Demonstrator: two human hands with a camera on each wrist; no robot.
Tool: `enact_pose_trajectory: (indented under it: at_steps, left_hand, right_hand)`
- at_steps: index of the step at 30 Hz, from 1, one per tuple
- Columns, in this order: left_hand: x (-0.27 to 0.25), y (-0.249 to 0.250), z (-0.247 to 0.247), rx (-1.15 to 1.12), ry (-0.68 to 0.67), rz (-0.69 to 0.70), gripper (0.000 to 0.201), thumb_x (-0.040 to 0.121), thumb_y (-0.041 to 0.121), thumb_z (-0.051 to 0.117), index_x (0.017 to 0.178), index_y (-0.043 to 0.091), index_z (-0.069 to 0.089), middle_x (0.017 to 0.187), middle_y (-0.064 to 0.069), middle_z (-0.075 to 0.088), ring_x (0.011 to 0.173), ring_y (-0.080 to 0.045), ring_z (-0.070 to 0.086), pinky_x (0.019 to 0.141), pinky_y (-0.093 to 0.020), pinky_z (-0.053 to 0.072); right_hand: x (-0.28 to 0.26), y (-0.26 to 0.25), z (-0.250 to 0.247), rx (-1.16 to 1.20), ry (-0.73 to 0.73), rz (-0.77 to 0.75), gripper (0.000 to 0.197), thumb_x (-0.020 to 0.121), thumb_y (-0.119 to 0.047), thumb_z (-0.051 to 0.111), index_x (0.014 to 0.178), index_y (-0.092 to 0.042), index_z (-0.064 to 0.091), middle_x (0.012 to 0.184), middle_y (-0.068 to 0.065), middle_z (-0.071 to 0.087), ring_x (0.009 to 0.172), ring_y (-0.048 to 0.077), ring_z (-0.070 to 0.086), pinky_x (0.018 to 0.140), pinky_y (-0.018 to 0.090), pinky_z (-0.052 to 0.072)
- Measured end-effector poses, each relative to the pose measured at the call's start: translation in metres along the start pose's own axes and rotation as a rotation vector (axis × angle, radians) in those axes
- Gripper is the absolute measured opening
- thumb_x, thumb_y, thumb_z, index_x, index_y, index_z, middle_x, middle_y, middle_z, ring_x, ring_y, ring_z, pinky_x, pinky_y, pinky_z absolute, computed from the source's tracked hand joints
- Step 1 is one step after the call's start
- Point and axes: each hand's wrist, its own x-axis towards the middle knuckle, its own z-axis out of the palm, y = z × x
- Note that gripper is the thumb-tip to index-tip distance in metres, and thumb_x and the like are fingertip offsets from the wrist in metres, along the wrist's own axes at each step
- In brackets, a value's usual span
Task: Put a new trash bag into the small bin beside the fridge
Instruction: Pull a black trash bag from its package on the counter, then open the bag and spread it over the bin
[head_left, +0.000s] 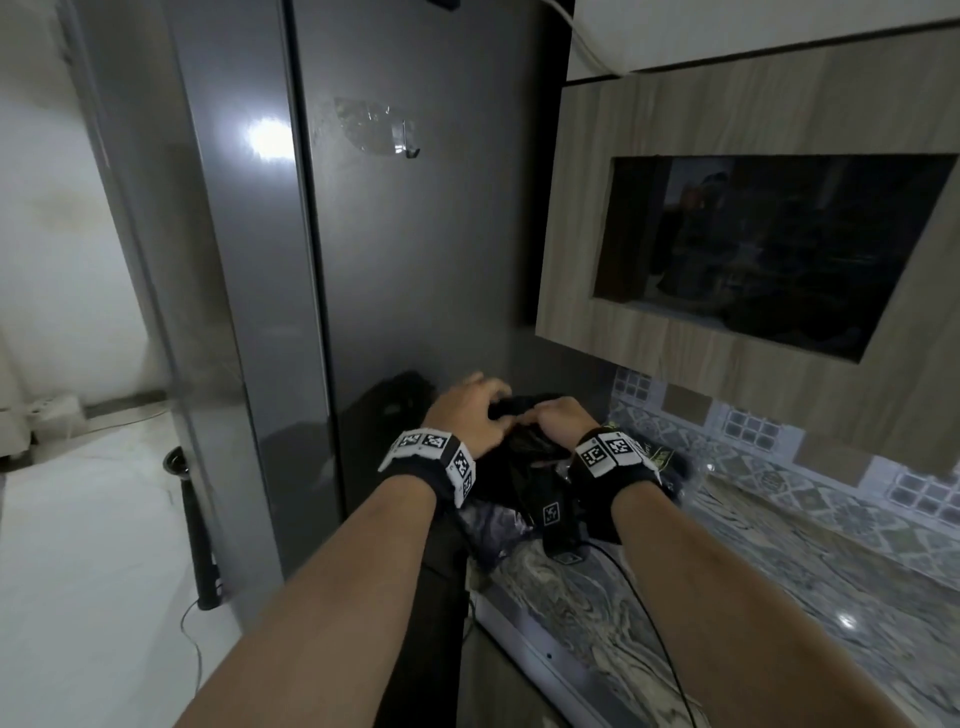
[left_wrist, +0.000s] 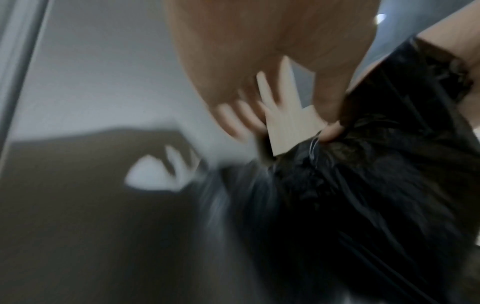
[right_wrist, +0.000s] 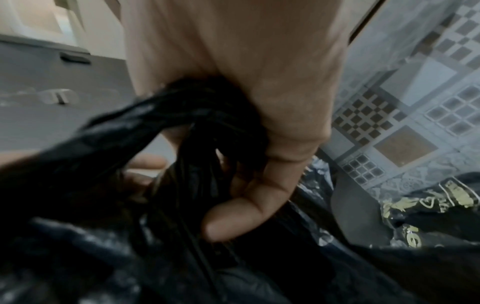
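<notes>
Both hands (head_left: 511, 421) gripping black bag (head_left: 530, 441)

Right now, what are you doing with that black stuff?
A person is working a black bag loose on the counter beside the fridge. The right hand grips a bunched part of it; the left hand pinches the plastic, fingers spread. No bin is in view yet.
</notes>
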Motion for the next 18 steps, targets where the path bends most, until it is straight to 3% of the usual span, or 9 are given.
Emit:
enact_pose_trajectory:
  at_steps: [2, 4, 5, 7, 9, 10, 13, 16, 18]
  left_hand:
    - [0.0, 0.005, -0.001, -0.093, -0.191, -0.093, 0.041, 0.078, 0.052, 0.06, 0.109, 0.024, 0.067, 0.112, -0.003, 0.069, 0.106, -0.023, 0.063, 0.09, -0.032, 0.05]
    - [-0.004, 0.008, -0.003, -0.339, -0.346, -0.227, 0.047, 0.075, 0.053, 0.065, 0.113, 0.026, 0.066, 0.112, 0.003, 0.069, 0.102, -0.016, 0.064, 0.092, -0.028, 0.048]
    - [-0.005, 0.007, -0.003, -0.48, -0.384, -0.272, 0.044, 0.072, 0.049, 0.07, 0.11, 0.027, 0.068, 0.107, 0.005, 0.072, 0.096, -0.013, 0.067, 0.091, -0.027, 0.051]
    - [-0.009, 0.0, -0.002, -0.521, -0.372, -0.299, 0.021, 0.072, 0.033, 0.074, 0.091, 0.024, 0.072, 0.086, 0.003, 0.076, 0.079, -0.011, 0.071, 0.076, -0.025, 0.055]
    - [-0.007, -0.017, 0.003, -0.392, -0.279, -0.3, 0.01, 0.072, 0.017, 0.066, 0.081, 0.014, 0.07, 0.081, -0.006, 0.074, 0.081, -0.023, 0.071, 0.074, -0.029, 0.056]
    - [-0.008, -0.024, 0.001, -0.345, -0.252, -0.316, 0.009, 0.071, 0.013, 0.061, 0.077, 0.009, 0.068, 0.08, -0.01, 0.073, 0.081, -0.025, 0.07, 0.076, -0.031, 0.055]
    - [-0.012, -0.038, -0.009, -0.362, -0.236, -0.311, 0.016, 0.077, 0.004, 0.056, 0.065, 0.011, 0.064, 0.067, -0.007, 0.063, 0.075, -0.023, 0.062, 0.069, -0.027, 0.046]
    - [-0.017, -0.051, -0.025, -0.429, -0.302, -0.349, 0.03, 0.078, -0.009, 0.054, 0.088, 0.014, 0.07, 0.073, -0.004, 0.065, 0.07, -0.02, 0.061, 0.06, -0.02, 0.048]
    - [-0.018, -0.057, -0.03, -0.399, -0.352, -0.335, 0.043, 0.077, -0.015, 0.05, 0.101, 0.016, 0.069, 0.078, -0.002, 0.064, 0.07, -0.015, 0.059, 0.053, -0.014, 0.048]
  right_hand:
    - [0.001, -0.004, 0.004, 0.013, -0.036, -0.018, 0.019, 0.082, -0.006, 0.065, 0.064, -0.014, 0.067, 0.079, 0.007, 0.068, 0.088, 0.025, 0.064, 0.088, 0.041, 0.054]
    - [0.003, -0.004, 0.009, 0.087, -0.046, -0.021, 0.014, 0.082, -0.023, 0.067, 0.079, -0.01, 0.071, 0.093, 0.011, 0.071, 0.095, 0.026, 0.065, 0.1, 0.043, 0.048]
    - [0.003, -0.002, 0.01, 0.146, -0.05, 0.011, 0.027, 0.081, -0.037, 0.067, 0.081, -0.01, 0.071, 0.092, 0.011, 0.071, 0.09, 0.026, 0.066, 0.095, 0.044, 0.05]
    - [0.003, 0.0, 0.012, 0.259, -0.11, 0.082, 0.051, 0.078, -0.061, 0.058, 0.073, -0.011, 0.065, 0.076, 0.008, 0.066, 0.068, 0.022, 0.062, 0.068, 0.038, 0.052]
    - [-0.003, 0.0, 0.009, 0.309, -0.172, 0.111, 0.064, 0.081, -0.069, 0.045, 0.072, -0.009, 0.064, 0.066, 0.007, 0.065, 0.053, 0.018, 0.06, 0.046, 0.027, 0.047]
    - [-0.006, 0.001, 0.006, 0.286, -0.172, 0.089, 0.064, 0.083, -0.067, 0.043, 0.074, -0.008, 0.067, 0.066, 0.007, 0.068, 0.051, 0.017, 0.061, 0.045, 0.025, 0.048]
    - [-0.002, 0.015, -0.006, -0.05, 0.068, -0.162, 0.043, 0.078, -0.051, 0.065, 0.094, -0.011, 0.065, 0.084, 0.005, 0.065, 0.072, 0.02, 0.06, 0.075, 0.042, 0.053]
    - [-0.002, 0.04, -0.007, -0.683, 0.145, -0.184, 0.096, 0.06, -0.052, 0.078, 0.138, -0.029, 0.029, 0.129, 0.009, 0.04, 0.123, 0.031, 0.038, 0.105, 0.053, 0.032]
    - [-0.004, 0.056, 0.001, -0.858, 0.119, -0.131, 0.093, 0.065, -0.05, 0.076, 0.142, -0.029, 0.027, 0.138, 0.011, 0.037, 0.13, 0.038, 0.033, 0.106, 0.056, 0.028]
